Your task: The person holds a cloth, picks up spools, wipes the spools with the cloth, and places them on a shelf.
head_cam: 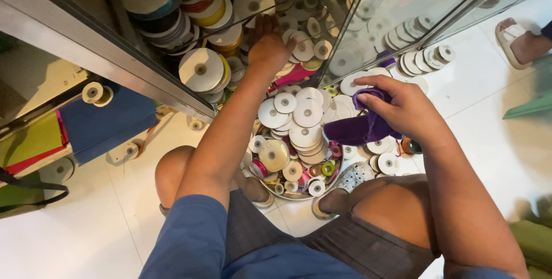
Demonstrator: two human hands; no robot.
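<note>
My left hand (267,43) reaches into a glass-fronted cabinet and rests among stacked ribbon spools (201,69), fingers spread on them; I cannot tell if it grips one. A purple cloth (359,128) is held bunched in my right hand (402,106), above a round metal tray (299,195) heaped with ribbon spools (307,112) in white, pink, green and yellow. I am squatting, with my knees on either side of the tray.
The metal cabinet frame (115,60) runs diagonally at the left, and a glass door (397,3) stands at the right. Blue and green sheets (106,123) lie at the left. More spools (422,57) sit on the white floor. Another person's sandalled foot (520,40) is at the far right.
</note>
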